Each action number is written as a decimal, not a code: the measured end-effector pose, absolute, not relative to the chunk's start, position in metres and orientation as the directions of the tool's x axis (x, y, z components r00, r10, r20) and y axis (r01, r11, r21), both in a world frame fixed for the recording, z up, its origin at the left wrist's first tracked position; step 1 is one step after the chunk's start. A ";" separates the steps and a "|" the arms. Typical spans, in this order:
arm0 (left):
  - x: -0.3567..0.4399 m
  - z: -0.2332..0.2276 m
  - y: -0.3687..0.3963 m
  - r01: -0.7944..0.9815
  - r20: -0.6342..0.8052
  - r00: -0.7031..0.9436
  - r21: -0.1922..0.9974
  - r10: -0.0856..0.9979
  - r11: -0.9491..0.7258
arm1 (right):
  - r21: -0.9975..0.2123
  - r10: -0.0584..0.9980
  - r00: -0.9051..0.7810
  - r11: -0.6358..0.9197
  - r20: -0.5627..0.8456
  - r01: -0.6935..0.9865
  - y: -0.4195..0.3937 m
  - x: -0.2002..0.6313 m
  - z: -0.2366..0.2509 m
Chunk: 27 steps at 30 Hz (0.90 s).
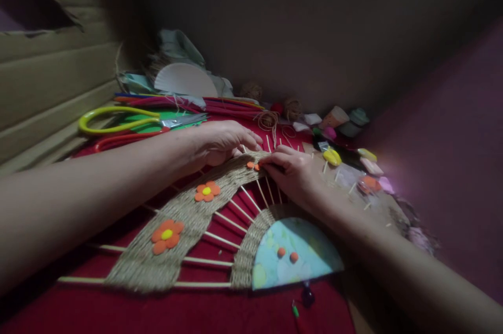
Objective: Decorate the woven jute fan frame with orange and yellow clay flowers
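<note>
A half-round fan frame of thin sticks lies before me, with a wide woven twine band point(184, 221) across it. Two orange clay flowers with yellow centres, a lower flower point(167, 234) and an upper flower point(207, 191), sit on the band. Near its top are small orange clay petals point(251, 165). My right hand point(294, 169) has its fingertips pressed together at these petals. My left hand point(226, 141) rests along the band's far edge, fingers stretched out and partly hidden. A pale blue patterned half-disc point(296, 255) carries two orange clay balls point(287, 255) at the fan's base.
Scissors point(161, 122) with yellow and red handles lie behind my left forearm. Farther back are coloured strips point(220, 105), a white pleated half-circle point(185, 79) and twine balls point(292, 108). Clay packets, one yellow point(332, 156), lie at right. A cardboard wall point(55, 77) stands at left.
</note>
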<state>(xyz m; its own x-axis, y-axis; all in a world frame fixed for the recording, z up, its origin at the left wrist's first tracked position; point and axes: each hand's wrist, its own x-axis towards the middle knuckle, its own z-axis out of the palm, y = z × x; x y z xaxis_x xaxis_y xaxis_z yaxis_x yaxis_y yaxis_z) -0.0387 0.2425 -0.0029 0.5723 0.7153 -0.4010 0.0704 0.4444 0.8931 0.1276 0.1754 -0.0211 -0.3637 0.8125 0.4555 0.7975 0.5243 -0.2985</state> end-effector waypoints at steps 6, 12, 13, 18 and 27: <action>-0.038 0.001 0.242 0.074 -0.426 0.552 0.881 0.716 0.467 | -0.203 0.802 -0.442 0.548 0.401 0.811 0.170 0.129 -0.024; -0.038 -0.001 0.244 0.068 -0.428 0.539 0.881 0.726 0.468 | -0.170 0.791 -0.507 0.583 0.343 0.795 0.165 0.131 -0.023; -0.038 -0.001 0.243 0.066 -0.426 0.540 0.881 0.726 0.468 | -0.187 0.791 -0.504 0.584 0.347 0.790 0.165 0.132 -0.023; -0.037 -0.001 0.242 0.070 -0.423 0.540 0.884 0.728 0.461 | -0.251 0.815 -0.459 0.555 0.354 0.793 0.166 0.131 -0.022; -0.036 -0.002 0.240 0.059 -0.410 0.532 0.891 0.741 0.450 | -0.359 0.850 -0.376 0.504 0.370 0.786 0.171 0.128 -0.013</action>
<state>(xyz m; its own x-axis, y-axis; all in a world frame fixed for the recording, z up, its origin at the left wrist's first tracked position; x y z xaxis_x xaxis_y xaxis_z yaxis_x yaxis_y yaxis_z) -0.0359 0.2396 -0.0021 0.5322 0.7409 -0.4098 0.0590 0.4503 0.8909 0.1278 0.1708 -0.0126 -0.3760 0.8497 0.3697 0.7857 0.5038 -0.3589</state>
